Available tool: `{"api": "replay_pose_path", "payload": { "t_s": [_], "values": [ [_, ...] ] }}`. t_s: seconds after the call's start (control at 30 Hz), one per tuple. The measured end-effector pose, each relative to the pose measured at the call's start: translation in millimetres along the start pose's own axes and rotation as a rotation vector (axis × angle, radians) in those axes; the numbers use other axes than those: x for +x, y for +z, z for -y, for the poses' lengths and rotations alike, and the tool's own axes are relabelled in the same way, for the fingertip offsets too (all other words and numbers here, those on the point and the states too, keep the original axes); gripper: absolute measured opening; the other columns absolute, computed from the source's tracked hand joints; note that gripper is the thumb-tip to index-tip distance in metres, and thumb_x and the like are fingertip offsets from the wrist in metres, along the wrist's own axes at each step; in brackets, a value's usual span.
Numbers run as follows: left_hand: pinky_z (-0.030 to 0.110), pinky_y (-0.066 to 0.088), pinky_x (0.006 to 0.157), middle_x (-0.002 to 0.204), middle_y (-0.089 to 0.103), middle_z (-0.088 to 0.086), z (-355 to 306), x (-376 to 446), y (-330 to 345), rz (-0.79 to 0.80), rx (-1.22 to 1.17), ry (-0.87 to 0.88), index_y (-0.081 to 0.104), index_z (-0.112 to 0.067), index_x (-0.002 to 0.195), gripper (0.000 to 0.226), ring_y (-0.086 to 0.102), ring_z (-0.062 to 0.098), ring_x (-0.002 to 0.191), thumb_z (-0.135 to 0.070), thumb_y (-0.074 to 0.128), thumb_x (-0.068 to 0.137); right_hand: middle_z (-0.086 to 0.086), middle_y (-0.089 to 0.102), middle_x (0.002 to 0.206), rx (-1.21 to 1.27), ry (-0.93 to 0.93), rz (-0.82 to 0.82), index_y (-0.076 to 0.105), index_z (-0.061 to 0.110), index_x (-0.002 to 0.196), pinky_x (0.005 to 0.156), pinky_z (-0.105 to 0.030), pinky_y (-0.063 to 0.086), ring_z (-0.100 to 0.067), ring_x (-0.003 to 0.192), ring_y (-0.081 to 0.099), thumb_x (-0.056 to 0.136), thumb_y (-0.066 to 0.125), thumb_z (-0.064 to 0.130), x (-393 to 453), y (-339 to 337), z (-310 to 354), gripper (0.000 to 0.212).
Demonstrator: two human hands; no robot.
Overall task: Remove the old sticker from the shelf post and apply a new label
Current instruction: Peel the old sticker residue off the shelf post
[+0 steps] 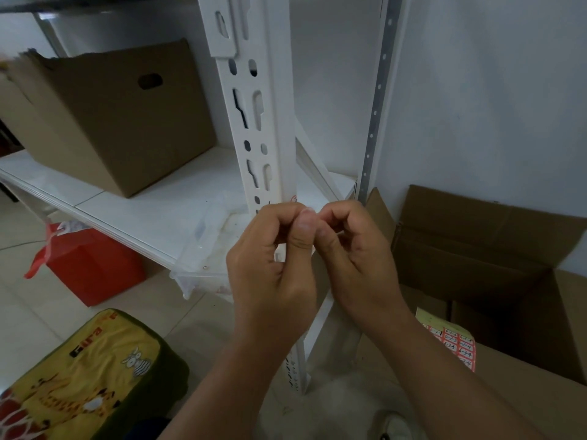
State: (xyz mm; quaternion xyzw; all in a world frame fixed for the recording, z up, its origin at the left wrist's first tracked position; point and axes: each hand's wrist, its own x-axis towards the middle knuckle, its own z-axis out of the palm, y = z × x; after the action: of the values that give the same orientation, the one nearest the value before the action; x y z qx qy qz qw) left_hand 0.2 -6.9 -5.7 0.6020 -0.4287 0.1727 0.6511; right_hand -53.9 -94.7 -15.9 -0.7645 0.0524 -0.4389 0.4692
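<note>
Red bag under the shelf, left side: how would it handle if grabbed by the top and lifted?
The red bag looks like thin plastic film: its loose handle droops sideways, so the top is probably floppy and would bunch in a grip. Its body keeps a boxy shape, so something stiff may be inside; the weight cannot be told. The glossy surface suggests it may be slippery.

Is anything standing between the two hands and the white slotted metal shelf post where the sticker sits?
Nothing visible does. The left hand and right hand meet fingertip to fingertip directly in front of the white slotted metal shelf post, just below a small red-printed sticker.
</note>
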Motion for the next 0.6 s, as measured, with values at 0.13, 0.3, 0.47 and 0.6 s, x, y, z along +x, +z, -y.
{"api": "replay_pose_path", "payload": {
  "t_s": [0.13, 0.3, 0.47, 0.6],
  "values": [
    [0.018, 0.051, 0.063, 0.067, 0.061, 0.000, 1.7, 3.5, -6.5, -0.101, -0.107, -0.161, 0.057, -0.012, 0.080, 0.024, 0.062, 0.012, 0.064, -0.017, 0.043, 0.099, 0.016, 0.059, 0.082, 0.050, 0.074, -0.026, 0.057, 0.025, 0.089, 0.066, -0.017, 0.048, -0.005, 0.077, 0.058, 0.094, 0.049, 0.044, 0.6, 2.7, -3.0, 0.021],
    [0.017, 0.048, 0.050, 0.050, 0.056, 0.005, 30.9, 18.3, -21.4, -0.294, -0.018, -0.366, 0.055, -0.015, 0.056, 0.048, 0.053, 0.012, 0.043, -0.022, 0.044, 0.102, 0.018, 0.068, 0.086, 0.142, 0.381, -0.117, 0.065, 0.034, 0.097, 0.072, -0.008, 0.049, 0.004, 0.087, 0.062, 0.098, 0.048, 0.031, 16.2, 10.1, -12.4, 0.017],
    [0.033, 0.043, 0.059, 0.055, 0.045, 0.012, 96.6, 29.9, -32.1, -0.239, 0.200, -0.643, 0.047, 0.001, 0.063, 0.054, 0.050, 0.015, 0.052, -0.036, 0.041, 0.101, -0.008, 0.073, 0.093, 0.411, 0.572, -0.076, 0.073, 0.009, 0.084, 0.083, -0.027, 0.056, -0.017, 0.083, 0.068, 0.097, 0.052, 0.027, 25.9, 25.7, -8.2, 0.030],
    [0.031, 0.039, 0.059, 0.081, 0.051, 0.017, 146.9, 34.8, -41.0, -0.088, 0.443, -0.819, 0.040, -0.010, 0.079, 0.028, 0.045, 0.021, 0.069, -0.025, 0.039, 0.102, -0.020, 0.066, 0.086, 0.542, 0.618, -0.117, 0.070, 0.006, 0.072, 0.084, -0.039, 0.050, -0.026, 0.082, 0.060, 0.095, 0.055, 0.023, 28.1, 29.0, -6.8, 0.032]
  ]
}}
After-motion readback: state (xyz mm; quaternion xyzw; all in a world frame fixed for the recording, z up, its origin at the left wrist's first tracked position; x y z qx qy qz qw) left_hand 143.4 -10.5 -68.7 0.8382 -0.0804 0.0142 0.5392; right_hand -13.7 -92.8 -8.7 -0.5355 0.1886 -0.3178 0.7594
